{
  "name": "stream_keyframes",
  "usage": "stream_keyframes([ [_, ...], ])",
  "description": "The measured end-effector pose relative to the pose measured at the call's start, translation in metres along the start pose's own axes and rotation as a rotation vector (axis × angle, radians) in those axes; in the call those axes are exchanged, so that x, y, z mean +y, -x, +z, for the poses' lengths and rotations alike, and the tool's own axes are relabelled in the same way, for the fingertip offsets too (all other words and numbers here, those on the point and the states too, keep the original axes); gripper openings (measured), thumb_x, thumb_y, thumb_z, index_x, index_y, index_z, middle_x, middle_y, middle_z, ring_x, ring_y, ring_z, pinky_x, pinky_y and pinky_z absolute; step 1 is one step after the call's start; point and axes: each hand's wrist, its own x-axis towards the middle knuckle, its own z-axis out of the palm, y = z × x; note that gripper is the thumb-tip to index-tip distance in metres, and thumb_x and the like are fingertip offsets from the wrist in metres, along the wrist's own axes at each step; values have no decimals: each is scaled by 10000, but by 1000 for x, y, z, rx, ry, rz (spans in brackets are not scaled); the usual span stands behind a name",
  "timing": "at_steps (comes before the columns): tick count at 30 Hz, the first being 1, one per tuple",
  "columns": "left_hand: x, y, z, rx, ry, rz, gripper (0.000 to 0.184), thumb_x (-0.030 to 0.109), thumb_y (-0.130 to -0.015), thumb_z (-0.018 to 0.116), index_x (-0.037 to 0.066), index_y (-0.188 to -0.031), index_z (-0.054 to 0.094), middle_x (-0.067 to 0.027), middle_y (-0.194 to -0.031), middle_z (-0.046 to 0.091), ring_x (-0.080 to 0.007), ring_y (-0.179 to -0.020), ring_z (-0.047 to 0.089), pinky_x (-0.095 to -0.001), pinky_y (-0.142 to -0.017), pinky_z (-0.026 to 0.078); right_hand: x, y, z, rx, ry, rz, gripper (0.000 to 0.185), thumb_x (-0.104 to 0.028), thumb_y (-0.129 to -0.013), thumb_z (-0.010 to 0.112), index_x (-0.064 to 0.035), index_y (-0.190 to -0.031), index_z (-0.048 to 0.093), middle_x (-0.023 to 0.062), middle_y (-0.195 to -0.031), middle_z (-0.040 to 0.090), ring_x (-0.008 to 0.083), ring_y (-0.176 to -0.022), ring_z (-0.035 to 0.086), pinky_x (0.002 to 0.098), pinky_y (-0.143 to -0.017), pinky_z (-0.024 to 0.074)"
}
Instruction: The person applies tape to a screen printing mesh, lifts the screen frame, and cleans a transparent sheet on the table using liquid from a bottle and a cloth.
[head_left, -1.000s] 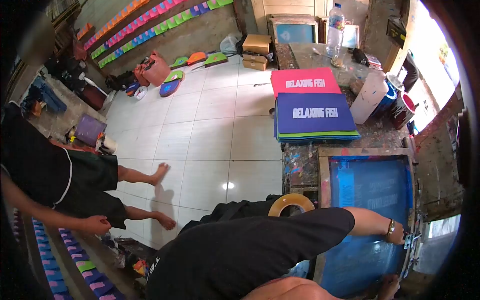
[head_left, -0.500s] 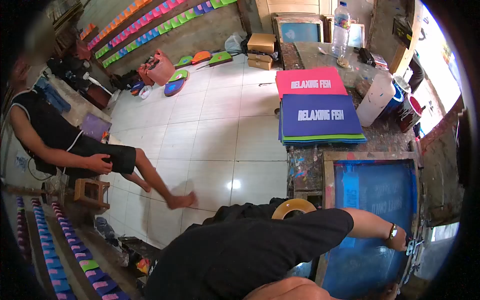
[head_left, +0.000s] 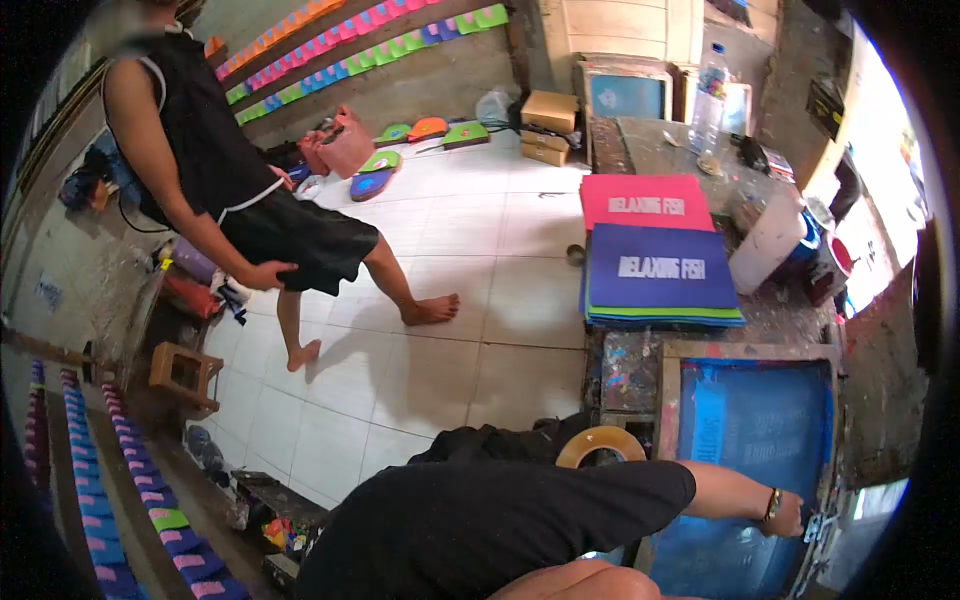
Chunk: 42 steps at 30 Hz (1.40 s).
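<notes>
My left hand [head_left: 787, 515], with a wristwatch [head_left: 773, 504] on the wrist, reaches across a wood-framed printing screen [head_left: 765, 430]. Its fingers are closed at a metal hinge clamp [head_left: 815, 527] on the screen's right edge; the fingertips are partly hidden. Blue mesh fills the frame, with faint reversed lettering and a lighter blue strip along its left side. Bare skin shows at the bottom edge below my black sleeve, but my right hand is out of view.
Beyond the screen lie stacked purple [head_left: 662, 265] and pink sheets [head_left: 645, 200] printed "RELAXING FISH". A white bottle [head_left: 768, 245] and paint tubs [head_left: 828, 268] stand beside them. A roll of tape [head_left: 600, 447] is near my arm. Another person [head_left: 200, 150] stands on the tiled floor at left.
The other person has risen from a seated position to standing. My view has shifted slightly, while my left hand remains at the clamp.
</notes>
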Motion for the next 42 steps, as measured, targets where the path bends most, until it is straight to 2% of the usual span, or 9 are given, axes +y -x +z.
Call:
stream_keyframes([
  [1,-1,2,-4,14,21,-12,320,309,-826,647,68,-1027,584,-85,-889,710,-268,-860,702,-458,-846,486,25,11,7,110,-113,-178,243,-228,-853,623,-88,-1045,674,191,-885,700,312,-790,668,424,-733,517],
  [5,-5,-19,27,-5,289,-184,214,237,-822,658,75,-953,612,-152,-751,683,-327,-736,692,-481,-731,531,47,44,26,143,-238,766,325,-19,-788,688,35,-1097,604,178,-985,623,309,-975,599,386,-833,484],
  [8,-17,-11,-2,21,177,-124,74,127,-792,602,66,-830,620,-186,-689,628,-354,-673,659,-491,-606,516,-37,-15,-8,-184,148,668,173,-125,-920,581,19,-1010,609,152,-881,589,259,-865,581,384,-759,464],
  [11,-27,5,-27,127,472,-177,114,192,-787,614,82,-796,642,-181,-752,642,-364,-711,649,-490,-643,503,-30,-6,-2,-129,92,581,204,-200,-911,613,1,-906,651,139,-788,608,305,-778,599,417,-689,463],
  [15,-48,0,-38,-127,634,-147,178,209,-844,642,77,-940,712,-164,-930,709,-281,-819,682,-402,-772,537,-61,-30,-11,-127,52,705,209,-181,-869,664,7,-804,602,158,-750,609,305,-706,581,434,-674,462],
  [17,-51,-1,-38,-92,686,-119,150,171,-882,666,64,-969,727,-126,-934,737,-217,-861,700,-360,-791,539,-67,-34,-5,-22,52,614,211,-210,-838,703,-1,-834,677,182,-804,663,309,-775,646,408,-721,494],
  [20,-55,-6,-45,-187,694,-121,136,161,-897,665,56,-963,722,-118,-917,740,-192,-847,701,-334,-786,538,-82,-45,-6,-147,137,882,173,-196,-846,698,-34,-903,722,169,-889,705,288,-833,685,396,-759,524],
  [25,-54,-2,-52,-189,671,-92,138,159,-909,666,48,-980,703,-97,-855,729,-146,-747,657,-316,-704,512,-86,-36,-5,-73,9,924,174,-199,-858,683,-45,-927,725,169,-897,708,294,-835,688,404,-742,522],
  [42,-46,0,-75,-191,671,-29,148,152,-916,651,33,-995,687,-118,-878,721,-211,-787,681,-338,-744,524,-112,-34,-15,-3,41,736,108,-115,-877,662,-15,-904,632,122,-806,643,227,-741,626,364,-685,498],
])
